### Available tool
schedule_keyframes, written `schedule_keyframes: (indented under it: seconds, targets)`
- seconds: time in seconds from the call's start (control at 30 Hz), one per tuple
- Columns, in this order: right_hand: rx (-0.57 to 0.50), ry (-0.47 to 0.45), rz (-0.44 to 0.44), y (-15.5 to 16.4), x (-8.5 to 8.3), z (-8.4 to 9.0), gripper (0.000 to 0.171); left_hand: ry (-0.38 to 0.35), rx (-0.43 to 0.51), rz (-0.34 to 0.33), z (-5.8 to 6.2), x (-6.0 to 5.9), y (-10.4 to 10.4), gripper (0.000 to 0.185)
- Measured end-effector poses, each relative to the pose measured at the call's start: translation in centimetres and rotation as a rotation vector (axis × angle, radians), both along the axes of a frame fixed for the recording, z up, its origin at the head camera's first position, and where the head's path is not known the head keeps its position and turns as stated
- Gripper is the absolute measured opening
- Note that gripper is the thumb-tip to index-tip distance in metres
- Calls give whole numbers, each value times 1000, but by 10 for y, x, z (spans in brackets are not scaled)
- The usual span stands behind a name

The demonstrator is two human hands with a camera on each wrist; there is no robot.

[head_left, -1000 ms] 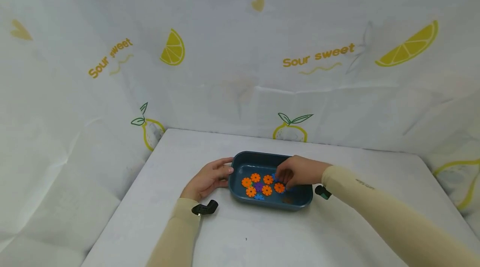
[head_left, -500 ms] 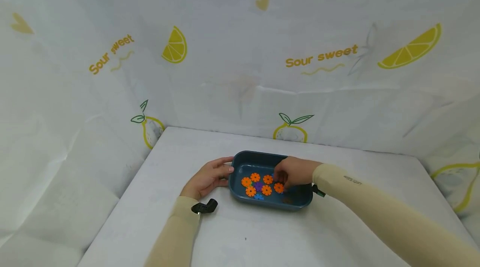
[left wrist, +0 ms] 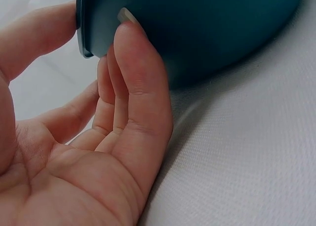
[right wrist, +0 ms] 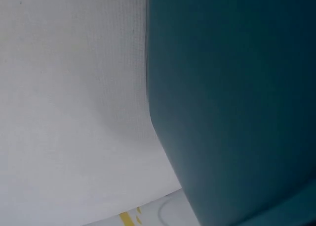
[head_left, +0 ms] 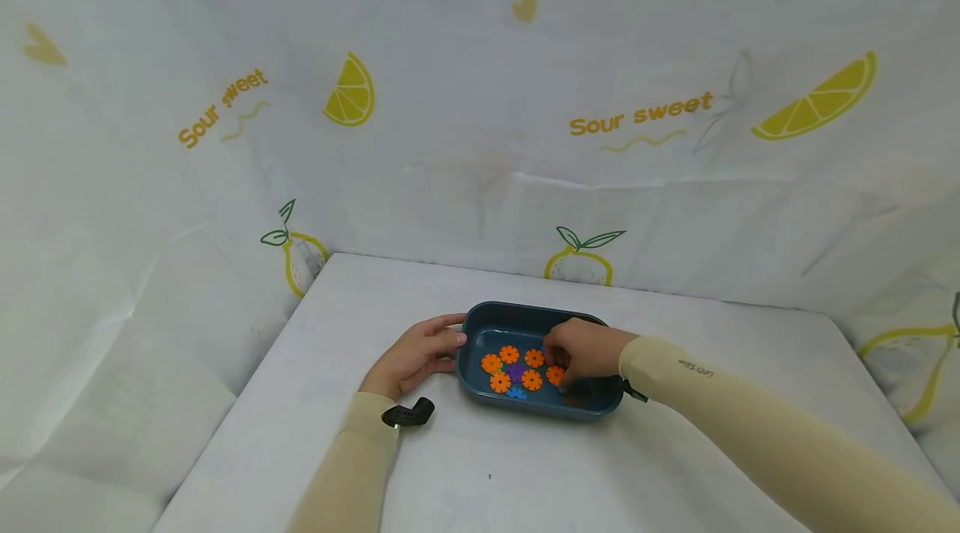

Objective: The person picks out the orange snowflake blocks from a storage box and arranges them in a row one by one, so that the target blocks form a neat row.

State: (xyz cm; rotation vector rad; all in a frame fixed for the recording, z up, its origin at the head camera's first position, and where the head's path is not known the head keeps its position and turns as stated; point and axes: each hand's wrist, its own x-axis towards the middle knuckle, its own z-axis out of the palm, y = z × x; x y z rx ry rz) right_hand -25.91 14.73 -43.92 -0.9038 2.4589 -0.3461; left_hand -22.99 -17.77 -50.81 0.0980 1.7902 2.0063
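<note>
A dark teal plastic tray (head_left: 540,405) stands on the white table with several flower-shaped disc pieces inside. Most are orange, such as one orange disc (head_left: 532,381); a purple disc (head_left: 515,372) and a blue disc (head_left: 516,393) lie among them. My left hand (head_left: 416,356) holds the tray's left end, its fingertips against the outer wall (left wrist: 197,33) in the left wrist view. Inside the tray's right half, my right hand (head_left: 588,347) has its fingers bent down at the discs, beside an orange disc (head_left: 555,375). Its fingertips are hidden, so a grip on a piece cannot be confirmed.
The white table (head_left: 480,475) extends around the tray. Behind it hangs a white cloth (head_left: 450,141) printed with lemons and words. In the right wrist view, the tray's wall (right wrist: 237,87) fills the right side and no hand shows.
My right hand has shifted slightly left and lower inside the tray, covering more of the blue piece near its fingers. My left hand stays at the tray's left end.
</note>
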Motion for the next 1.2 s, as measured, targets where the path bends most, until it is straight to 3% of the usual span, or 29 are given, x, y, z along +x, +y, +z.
schedule_keyframes:
  seconds: [0.6, 1.0, 1.2]
  targets:
    - [-44, -25, -36, 10, 1, -1, 21, 6, -1, -14, -3, 0, 2, 64]
    - [-317, 14, -159, 48, 9, 30, 22, -17, 32, 30, -4, 3, -2, 58]
    - [-423, 79, -241, 81, 26, 29, 24, -24, 40, 18, -4, 1, 1, 60]
